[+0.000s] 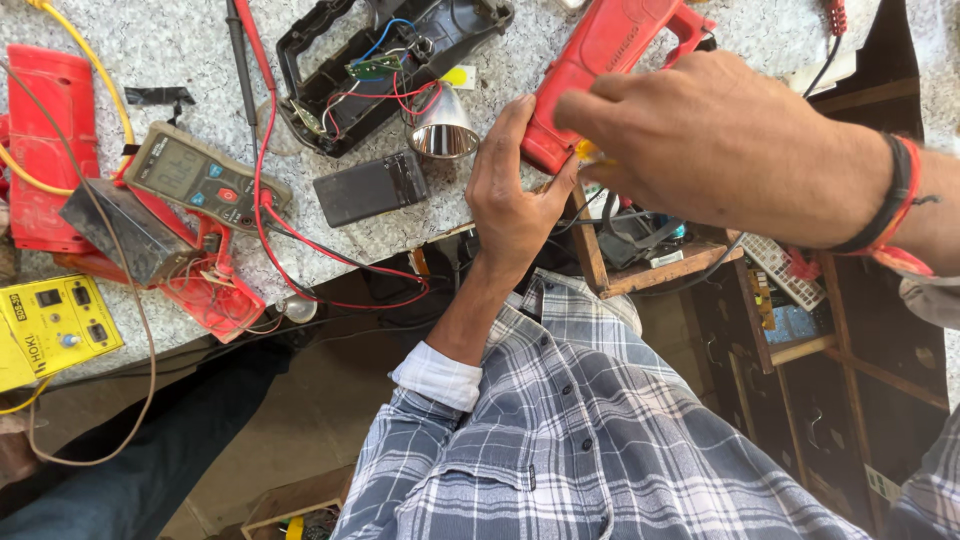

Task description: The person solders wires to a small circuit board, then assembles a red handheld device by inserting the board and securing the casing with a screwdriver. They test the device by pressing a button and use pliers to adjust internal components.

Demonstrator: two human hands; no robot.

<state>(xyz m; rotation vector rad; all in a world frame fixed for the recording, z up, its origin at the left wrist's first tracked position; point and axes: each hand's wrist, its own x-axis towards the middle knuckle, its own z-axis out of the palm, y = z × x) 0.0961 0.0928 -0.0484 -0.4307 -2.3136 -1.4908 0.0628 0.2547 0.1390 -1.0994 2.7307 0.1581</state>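
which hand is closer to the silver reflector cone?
Left. The left hand sits just right of the silver reflector cone, gripping the red casing. The right hand lies farther right, beyond the left hand.

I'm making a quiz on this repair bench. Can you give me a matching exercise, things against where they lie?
Things:
1. multimeter
2. silver reflector cone
3. red casing
4. yellow box

Places:
A. held by the left hand
B. far left edge of the table
C. beside the open black housing
D. among red wires

Pairs: 1-D, 2-C, 3-A, 4-B
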